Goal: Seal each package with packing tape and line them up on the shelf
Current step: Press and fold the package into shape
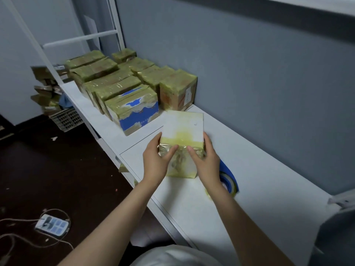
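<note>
Left hand (156, 160), right hand (207, 162) grasping white package (183, 124) between them, seemingly resting on shelf (253, 169).

Package (182, 127): white box, yellowish tape over near face and top edge, wrinkled on near face. At mid-shelf (259, 179), gripped at both sides by left hand (155, 160) and right hand (206, 160). Taped boxes (119, 87): rows at shelf's far end. Tape dispenser (228, 175), blue: just right of package, partly hidden.

Glossy tape film wraps the white package (183, 127); matt white shelf (249, 169).
</note>
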